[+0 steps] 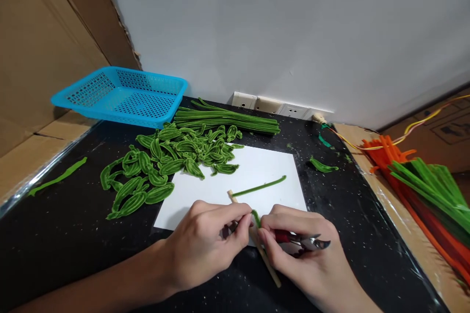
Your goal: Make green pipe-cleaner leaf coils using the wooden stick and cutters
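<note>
As the left hand pinches the green stem, right hand pinching toward five o'clock, pliers palmed, gentle bending seems best.

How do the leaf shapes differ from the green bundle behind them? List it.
Shape: the leaf shapes are looped ovals; the green bundle is long and mostly straight.
Order: most leaf shapes lie jumbled; the green bundle is roughly aligned.
Place: some leaf shapes lie on the white sheet; the green bundle is behind it.
Both are green.
</note>
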Motion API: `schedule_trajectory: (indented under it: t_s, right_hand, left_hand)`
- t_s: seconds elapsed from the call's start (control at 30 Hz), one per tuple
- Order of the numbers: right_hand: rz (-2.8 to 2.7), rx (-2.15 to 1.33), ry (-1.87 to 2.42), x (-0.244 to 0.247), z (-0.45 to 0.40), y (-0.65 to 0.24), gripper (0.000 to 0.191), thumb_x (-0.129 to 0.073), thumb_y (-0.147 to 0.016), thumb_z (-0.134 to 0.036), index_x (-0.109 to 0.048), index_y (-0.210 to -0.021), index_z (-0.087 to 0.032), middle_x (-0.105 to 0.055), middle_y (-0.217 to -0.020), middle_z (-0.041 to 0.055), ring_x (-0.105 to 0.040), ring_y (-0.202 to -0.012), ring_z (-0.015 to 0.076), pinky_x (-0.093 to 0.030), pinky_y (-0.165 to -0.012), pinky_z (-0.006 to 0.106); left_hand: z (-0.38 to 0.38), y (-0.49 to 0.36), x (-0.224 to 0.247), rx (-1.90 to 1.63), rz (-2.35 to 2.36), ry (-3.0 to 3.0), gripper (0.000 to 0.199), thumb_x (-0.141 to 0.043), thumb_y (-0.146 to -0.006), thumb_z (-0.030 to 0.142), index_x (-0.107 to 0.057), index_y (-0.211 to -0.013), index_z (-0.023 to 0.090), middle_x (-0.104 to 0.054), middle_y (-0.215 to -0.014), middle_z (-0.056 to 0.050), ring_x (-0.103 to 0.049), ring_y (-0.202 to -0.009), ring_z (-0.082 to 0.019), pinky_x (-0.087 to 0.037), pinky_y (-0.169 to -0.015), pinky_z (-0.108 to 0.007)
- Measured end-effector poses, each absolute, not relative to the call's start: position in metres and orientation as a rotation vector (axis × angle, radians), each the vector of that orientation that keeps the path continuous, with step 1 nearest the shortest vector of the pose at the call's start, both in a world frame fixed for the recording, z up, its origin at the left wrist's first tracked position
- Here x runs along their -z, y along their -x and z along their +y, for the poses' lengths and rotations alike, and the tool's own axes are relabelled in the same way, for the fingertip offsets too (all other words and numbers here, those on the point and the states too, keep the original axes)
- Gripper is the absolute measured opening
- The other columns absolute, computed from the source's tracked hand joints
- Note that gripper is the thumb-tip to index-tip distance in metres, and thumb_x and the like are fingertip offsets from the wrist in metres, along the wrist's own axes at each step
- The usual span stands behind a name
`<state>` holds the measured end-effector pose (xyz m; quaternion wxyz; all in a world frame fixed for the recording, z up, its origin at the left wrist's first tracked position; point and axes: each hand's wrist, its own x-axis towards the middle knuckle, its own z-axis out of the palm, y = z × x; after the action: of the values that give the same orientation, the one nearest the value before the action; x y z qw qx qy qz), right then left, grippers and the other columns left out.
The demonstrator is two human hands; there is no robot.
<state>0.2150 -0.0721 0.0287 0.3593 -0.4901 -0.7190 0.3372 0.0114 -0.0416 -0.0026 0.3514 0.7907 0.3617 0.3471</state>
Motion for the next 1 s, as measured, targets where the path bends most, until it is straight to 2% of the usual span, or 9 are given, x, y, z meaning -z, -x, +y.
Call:
schedule_trajectory:
  t_s: [0.13, 0.27, 0.43, 0.53, 0.6, 0.67, 0.77, 0.83, 1.0]
  right_hand:
    - [-1.826, -0.909, 1.290, -0.027, -0.074, -0.216, 0.025, -0.064, -0.095, -0.021, -0.069, -0.070, -0.019, -0.055, -0.060, -0.0016, -0.046, -0.051, 0.0106, -0.036, -0.048, 0.023]
    - [-1.750, -0.901, 1.320, -0.026, -0.074, -0.218, 0.021, -0.066, -0.096, -0.026, -0.072, -0.076, -0.020, -0.061, -0.064, -0.0010, -0.052, -0.054, 0.0116, -0.040, -0.050, 0.023]
    - [-1.705, -0.873, 1.361, -0.027, -0.072, -0.221, 0.020, -0.068, -0.096, -0.028, -0.074, -0.078, -0.022, -0.066, -0.067, -0.0012, -0.057, -0.056, 0.0121, -0.043, -0.052, 0.022]
    - [-1.671, -0.842, 1.389, -0.026, -0.071, -0.224, 0.020, -0.069, -0.097, -0.032, -0.076, -0.081, -0.023, -0.069, -0.071, -0.0001, -0.059, -0.059, 0.0134, -0.044, -0.053, 0.024]
    - [-1.644, -0.807, 1.420, -0.024, -0.070, -0.226, 0.022, -0.067, -0.098, -0.034, -0.075, -0.081, -0.022, -0.070, -0.073, 0.0010, -0.059, -0.060, 0.0145, -0.044, -0.053, 0.025]
    - [-1.599, -0.780, 1.465, -0.020, -0.070, -0.227, 0.021, -0.066, -0.099, -0.036, -0.075, -0.086, -0.023, -0.070, -0.075, 0.0014, -0.061, -0.063, 0.0155, -0.045, -0.056, 0.026]
    - [-1.498, -0.742, 1.507, -0.014, -0.067, -0.228, 0.014, -0.066, -0.099, -0.036, -0.072, -0.104, -0.024, -0.069, -0.080, 0.0010, -0.062, -0.067, 0.0164, -0.047, -0.059, 0.027]
    - [-1.466, -0.715, 1.487, -0.011, -0.065, -0.227, 0.017, -0.066, -0.098, -0.034, -0.068, -0.112, -0.025, -0.067, -0.081, 0.0007, -0.062, -0.070, 0.0169, -0.047, -0.059, 0.026]
    - [-1.499, -0.746, 1.386, -0.006, -0.064, -0.225, 0.018, -0.063, -0.097, -0.027, -0.061, -0.115, -0.024, -0.062, -0.086, 0.0005, -0.061, -0.081, 0.0183, -0.048, -0.070, 0.029]
  left_hand:
    - [-0.039, -0.014, -0.001, -0.898, 0.916, -1.940, 0.017, -0.060, -0.099, 0.022, -0.076, -0.096, 0.016, -0.075, -0.078, -0.005, -0.068, -0.064, -0.015, -0.056, -0.067, -0.026]
    - [-0.034, -0.018, -0.004, -0.786, 0.877, -1.580, 0.013, -0.067, -0.097, 0.028, -0.071, -0.096, 0.016, -0.071, -0.077, -0.002, -0.068, -0.067, -0.015, -0.055, -0.064, -0.024]
    - [-0.029, -0.017, -0.007, -0.678, 0.823, -1.300, 0.022, -0.071, -0.095, 0.038, -0.068, -0.099, 0.017, -0.069, -0.082, -0.002, -0.069, -0.073, -0.017, -0.053, -0.061, -0.024]
    - [-0.023, -0.015, -0.012, -0.724, 0.775, -1.292, 0.022, -0.068, -0.098, 0.037, -0.071, -0.095, 0.015, -0.073, -0.094, -0.007, -0.069, -0.085, -0.019, -0.054, -0.076, -0.028]
    - [-0.020, -0.013, -0.016, -0.747, 0.726, -1.261, 0.023, -0.066, -0.099, 0.033, -0.070, -0.086, 0.014, -0.075, -0.105, -0.010, -0.070, -0.095, -0.021, -0.053, -0.088, -0.032]
    - [-0.018, -0.012, -0.017, -0.747, 0.668, -1.184, 0.026, -0.068, -0.097, 0.030, -0.067, -0.077, 0.014, -0.076, -0.111, -0.013, -0.072, -0.100, -0.024, -0.053, -0.094, -0.035]
    - [-0.018, -0.013, -0.017, -0.724, 0.610, -1.035, 0.026, -0.073, -0.093, 0.028, -0.064, -0.074, 0.014, -0.078, -0.108, -0.015, -0.076, -0.098, -0.027, -0.056, -0.091, -0.037]
    - [-0.018, -0.015, -0.015, -0.721, 0.617, -0.958, 0.024, -0.074, -0.093, 0.029, -0.065, -0.078, 0.013, -0.080, -0.101, -0.015, -0.077, -0.091, -0.025, -0.059, -0.085, -0.035]
    - [-0.018, -0.020, -0.013, -0.749, 0.677, -0.911, 0.021, -0.071, -0.097, 0.031, -0.070, -0.091, 0.011, -0.080, -0.087, -0.012, -0.077, -0.076, -0.019, -0.060, -0.072, -0.027]
